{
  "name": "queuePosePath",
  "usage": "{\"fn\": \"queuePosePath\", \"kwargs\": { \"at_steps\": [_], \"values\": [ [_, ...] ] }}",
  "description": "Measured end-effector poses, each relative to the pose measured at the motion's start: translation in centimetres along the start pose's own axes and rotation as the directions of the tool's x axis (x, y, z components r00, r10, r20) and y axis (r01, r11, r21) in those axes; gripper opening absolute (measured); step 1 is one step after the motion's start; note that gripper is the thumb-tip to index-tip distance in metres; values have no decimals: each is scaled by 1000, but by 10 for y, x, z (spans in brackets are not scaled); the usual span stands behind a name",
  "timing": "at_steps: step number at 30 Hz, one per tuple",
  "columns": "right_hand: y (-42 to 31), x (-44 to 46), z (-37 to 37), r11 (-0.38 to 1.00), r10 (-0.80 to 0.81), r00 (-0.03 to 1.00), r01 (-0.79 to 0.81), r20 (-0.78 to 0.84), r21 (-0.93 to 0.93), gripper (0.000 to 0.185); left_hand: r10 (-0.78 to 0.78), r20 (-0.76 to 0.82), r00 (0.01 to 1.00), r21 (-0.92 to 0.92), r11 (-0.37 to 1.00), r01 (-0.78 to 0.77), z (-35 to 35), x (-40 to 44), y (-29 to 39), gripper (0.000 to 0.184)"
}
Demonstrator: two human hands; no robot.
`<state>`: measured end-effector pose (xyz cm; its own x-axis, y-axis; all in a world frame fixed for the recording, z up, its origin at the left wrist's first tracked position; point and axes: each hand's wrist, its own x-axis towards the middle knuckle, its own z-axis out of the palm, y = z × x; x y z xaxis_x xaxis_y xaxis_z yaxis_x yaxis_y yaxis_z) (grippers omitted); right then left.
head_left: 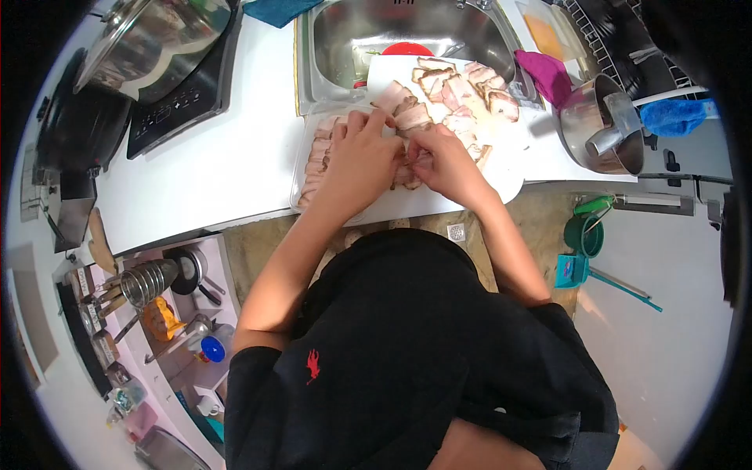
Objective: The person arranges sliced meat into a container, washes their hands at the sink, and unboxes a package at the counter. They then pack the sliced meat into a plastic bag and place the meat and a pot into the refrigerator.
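Both my hands meet over the near left part of a white cutting board (501, 184) spread with bacon slices (450, 90). My right hand (446, 164) pinches a bacon piece (410, 174) between thumb and fingertips. Beside it, my left hand (364, 157) has its fingers curled and its thumb at the same piece; its grip is partly hidden. Under and left of that hand lies a clear plastic tray (300, 168), holding bacon rolls (316, 160) lined up along its left side.
Behind the board is a steel sink (337, 47) with a red item (407, 48) in it. A steel pot (580, 129) and a purple cloth (544, 77) stand to the right. An induction cooker (176, 117) carries a large pot (157, 47) at left.
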<state>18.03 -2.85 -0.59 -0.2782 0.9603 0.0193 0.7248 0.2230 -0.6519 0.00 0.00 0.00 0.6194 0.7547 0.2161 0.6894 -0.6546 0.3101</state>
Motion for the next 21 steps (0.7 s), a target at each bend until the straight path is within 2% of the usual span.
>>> {"fn": "queuePosePath", "kwargs": {
  "at_steps": [2, 5, 8, 11, 14, 16, 17, 18, 21],
  "values": [
    [4, -6, 5, 987, -114, 976, 132, -187, 87, 17, 17, -25, 1000, -56, 998, -18, -1, -1, -2, 19],
    [1, -14, 3, 942, 51, 976, 23, -211, 335, 16, -92, 114, 989, -258, 959, 119, -10, 0, -6, 15],
    [0, -15, -6, 891, 154, 971, -56, -184, 451, 15, -208, 184, 961, -541, 795, 275, -32, 4, -2, 15],
    [-24, -3, -7, 823, 115, 961, 49, -250, 566, 16, -218, 223, 950, -609, 730, 310, -63, 5, -14, 18],
    [-54, 8, 4, 762, 178, 970, -29, -168, 646, 14, -281, 294, 913, -489, 777, 397, -80, -4, -39, 20],
    [-56, 14, 27, 912, 91, 970, 10, -226, 411, 14, -340, 375, 862, -393, 784, 480, -75, -10, -50, 21],
    [-55, 17, 36, 960, 41, 969, 30, -243, 280, 14, -366, 408, 837, -362, 777, 516, -74, -13, -52, 22],
    [-58, 16, 40, 974, 38, 968, 20, -249, 227, 15, -392, 437, 809, -330, 767, 550, -72, -16, -54, 23],
    [-49, 17, 60, 992, -123, 926, 122, -356, -27, 15, -429, 288, 856, -344, 788, 511, -51, -27, -55, 21]
  ]
}}
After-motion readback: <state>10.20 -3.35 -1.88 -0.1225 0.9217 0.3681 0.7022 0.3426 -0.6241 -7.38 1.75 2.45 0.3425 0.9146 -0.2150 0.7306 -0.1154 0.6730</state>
